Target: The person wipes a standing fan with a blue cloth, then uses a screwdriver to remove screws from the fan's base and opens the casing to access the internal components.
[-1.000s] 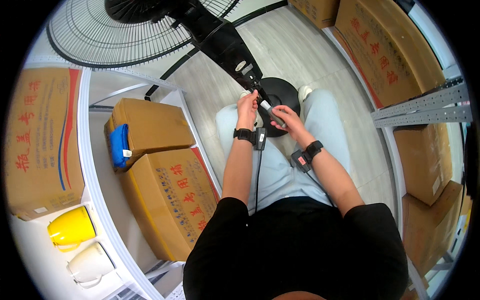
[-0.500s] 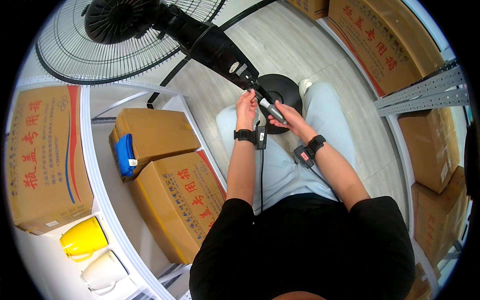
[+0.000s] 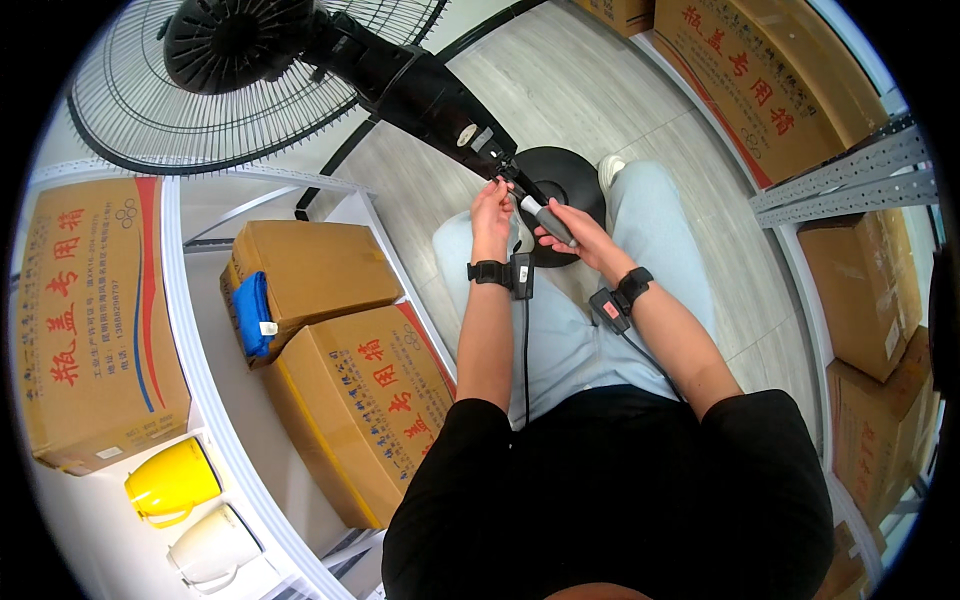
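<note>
A black pedestal fan (image 3: 430, 105) stands before me, its wire cage at the upper left and its round base (image 3: 568, 180) on the floor between my feet. My right hand (image 3: 578, 236) is wrapped round the grey handle of a screwdriver (image 3: 549, 219), whose tip points up and left at the lower end of the fan's body. Close by that end, my left hand (image 3: 492, 210) has thumb and fingers pinched together near the screwdriver's tip. Whatever lies between those fingertips is too small to make out. Both wrists wear black straps with cabled boxes.
Cardboard boxes (image 3: 365, 400) fill the shelf at my left, with a blue cloth bundle (image 3: 252, 312) against one. A yellow mug (image 3: 172, 482) and a white mug (image 3: 215, 545) stand on the left shelf. More boxes (image 3: 770, 85) line the metal rack (image 3: 850, 185) at right.
Both hands keep nearly the same place at the fan's lower end. The screwdriver's handle has shifted very slightly, and the whole view has moved a little.
</note>
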The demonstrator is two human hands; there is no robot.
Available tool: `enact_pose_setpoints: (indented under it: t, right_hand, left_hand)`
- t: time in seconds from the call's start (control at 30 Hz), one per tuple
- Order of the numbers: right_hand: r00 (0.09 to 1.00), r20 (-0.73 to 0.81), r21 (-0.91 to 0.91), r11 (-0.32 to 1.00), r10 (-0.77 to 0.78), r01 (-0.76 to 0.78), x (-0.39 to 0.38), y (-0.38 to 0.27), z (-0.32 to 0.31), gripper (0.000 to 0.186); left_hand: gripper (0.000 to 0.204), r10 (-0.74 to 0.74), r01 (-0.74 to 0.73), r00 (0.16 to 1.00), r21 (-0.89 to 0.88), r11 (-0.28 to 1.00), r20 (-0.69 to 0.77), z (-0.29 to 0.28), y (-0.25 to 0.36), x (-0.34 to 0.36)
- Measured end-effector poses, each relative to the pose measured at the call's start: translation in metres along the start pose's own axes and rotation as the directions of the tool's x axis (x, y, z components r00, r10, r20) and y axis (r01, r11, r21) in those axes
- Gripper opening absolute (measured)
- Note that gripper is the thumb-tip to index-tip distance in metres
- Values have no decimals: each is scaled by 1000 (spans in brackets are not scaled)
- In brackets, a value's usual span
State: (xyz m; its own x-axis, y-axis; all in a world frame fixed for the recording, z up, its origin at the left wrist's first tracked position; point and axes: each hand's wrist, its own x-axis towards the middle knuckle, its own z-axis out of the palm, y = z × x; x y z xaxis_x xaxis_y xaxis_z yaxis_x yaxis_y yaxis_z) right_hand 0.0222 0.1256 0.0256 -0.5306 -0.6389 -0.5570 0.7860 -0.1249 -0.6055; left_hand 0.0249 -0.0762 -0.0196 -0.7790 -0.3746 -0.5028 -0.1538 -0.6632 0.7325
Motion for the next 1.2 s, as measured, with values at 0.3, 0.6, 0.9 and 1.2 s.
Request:
enact_pose_setpoints:
  t: [0.3,0.6,0.9,1.2]
  right_hand:
    - [999,9,-20,999,33,-33,6,4,0,48]
    - [999,23,-33,999,31,-30,9,2,-9,48]
    - [999,52,-2,1000,5,-5,10,4,-7,43]
    - [999,32,-21,1000,-13,13,9,5,-5,41]
  left_hand:
    - [8,7,-10,1000,171,985,17,-2,0,0]
    - [8,-32,32,999,-8,999,-9,14,5,-9]
    - [8,-19,19,1000,54,998,-1,7,2,-3]
    - [9,1,-4,1000,147,989,18,-4,-1,3]
